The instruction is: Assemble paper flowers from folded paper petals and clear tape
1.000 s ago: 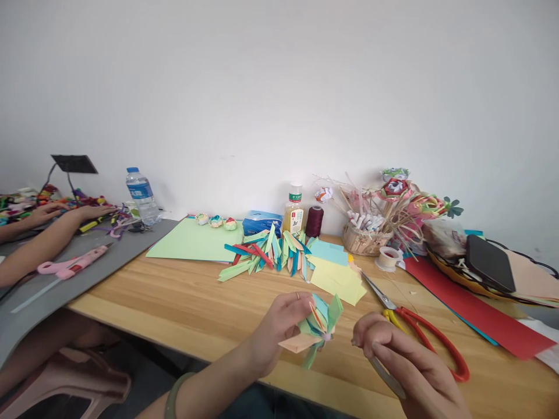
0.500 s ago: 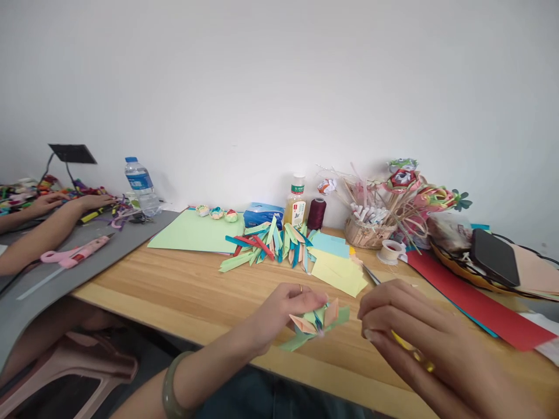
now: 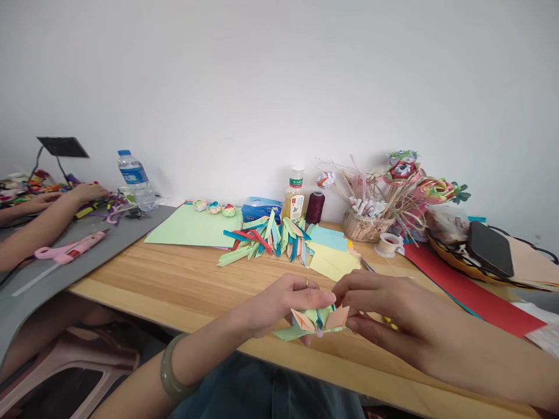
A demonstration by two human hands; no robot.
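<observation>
A small folded-paper flower (image 3: 319,320) in light green, peach and blue is held above the front of the table, its pointed folds spread outward. My left hand (image 3: 301,299) is closed on it, thumb on top and the other fingers mostly hidden below. From the right, my right hand (image 3: 384,302) meets the flower's right edge between thumb and fingertips. Under that hand a bit of yellow handle (image 3: 388,321) shows, with a dark pointed blade (image 3: 367,265) beyond the knuckles. A heap of folded paper strips (image 3: 271,237) lies ahead.
Behind the strips stand a blue tissue pack (image 3: 262,209), a bottle (image 3: 295,195) and maroon thread (image 3: 315,208). A basket of paper flowers (image 3: 369,227) is at right, near red paper (image 3: 463,285). Pink scissors (image 3: 72,247) and another person's hands (image 3: 85,192) are at left.
My right hand has moved left, from apart to touching the paper flower. The flower has tilted slightly in my left hand. The view has shifted a little.
</observation>
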